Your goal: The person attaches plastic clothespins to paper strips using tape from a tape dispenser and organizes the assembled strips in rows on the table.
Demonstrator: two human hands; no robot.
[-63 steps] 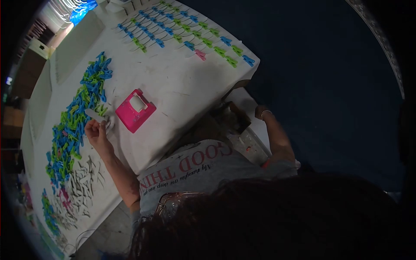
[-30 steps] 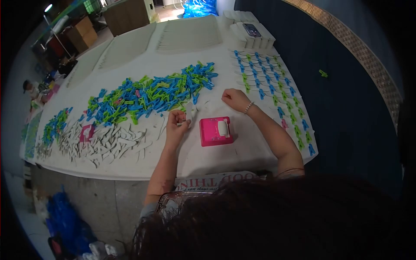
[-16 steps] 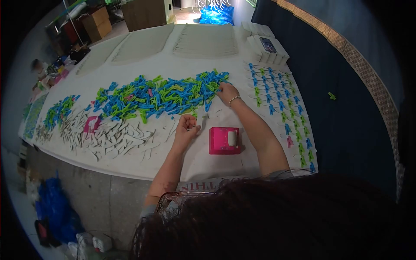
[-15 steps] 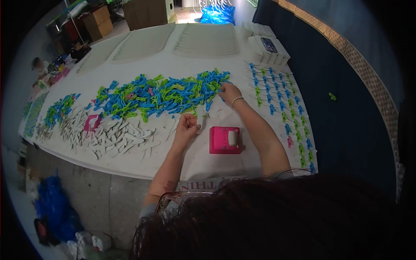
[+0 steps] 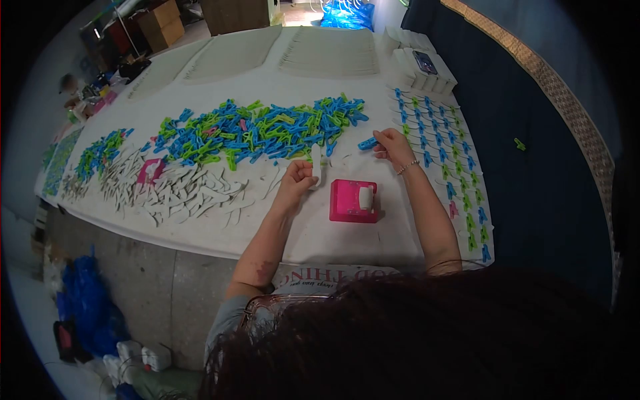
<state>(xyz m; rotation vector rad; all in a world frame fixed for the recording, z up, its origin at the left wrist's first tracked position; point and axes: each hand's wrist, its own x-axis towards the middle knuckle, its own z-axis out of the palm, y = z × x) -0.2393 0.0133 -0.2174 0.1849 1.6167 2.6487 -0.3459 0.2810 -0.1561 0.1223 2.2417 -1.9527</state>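
Note:
Between the fingertips of my left hand [image 5: 297, 185] a flat white strip [image 5: 316, 160] stands upright. My right hand [image 5: 395, 151] pinches a blue clothespin [image 5: 367, 143] just off the front right of the big heap of blue and green clothespins [image 5: 260, 130]. On the table between my forearms sits a pink block [image 5: 345, 201] with a white piece [image 5: 365, 199] fixed on its right side. Left of my left hand, loose white strips [image 5: 180, 193] lie in a spread pile.
Rows of clothespins on white strips [image 5: 433, 137] line the right table edge. A phone [image 5: 425, 63] lies on stacked white pieces [image 5: 437, 82] behind them. Flat white bundles [image 5: 329, 52] cover the back. A person [image 5: 75, 93] sits far left; a small pink box [image 5: 151, 171] lies among strips.
My right hand has drawn back from the clothespin heap, to the right, with a blue clothespin now in its fingers. My left hand keeps the white strip, now more clearly visible. The view has shifted slightly.

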